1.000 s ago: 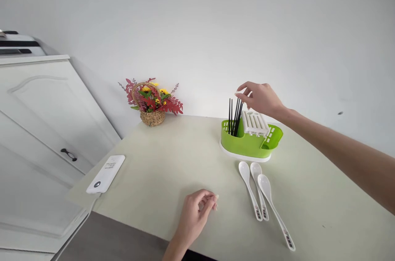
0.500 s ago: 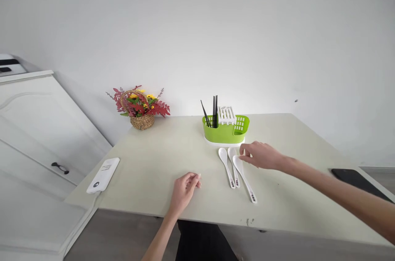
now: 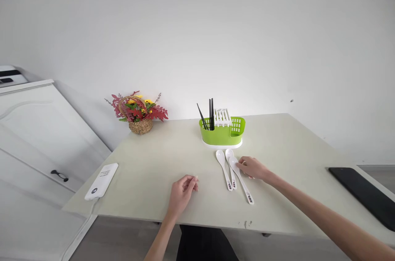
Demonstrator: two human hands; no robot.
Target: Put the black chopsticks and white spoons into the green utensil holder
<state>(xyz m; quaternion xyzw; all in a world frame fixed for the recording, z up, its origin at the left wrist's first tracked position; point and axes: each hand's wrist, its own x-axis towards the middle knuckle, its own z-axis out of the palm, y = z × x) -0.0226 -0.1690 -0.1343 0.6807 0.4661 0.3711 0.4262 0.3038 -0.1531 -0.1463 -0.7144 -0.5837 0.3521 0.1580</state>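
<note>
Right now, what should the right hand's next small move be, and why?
Probably pinch the rightmost spoon by its bowl and lift it slightly. The right hand has its fingertips at that bowl, which appears to overlap the middle spoon, so that one looks best left for later. Whether the fingers grip it is unclear.

Pale greenish flat table [image 3: 154, 162]. On it: brown wicker flower basket [image 3: 141, 127], green oval plastic caddy [image 3: 221, 136], three long-handled white spoons [image 3: 234, 162]. Also white rectangular device [image 3: 102, 180], black flat slab [image 3: 362, 195].
</note>
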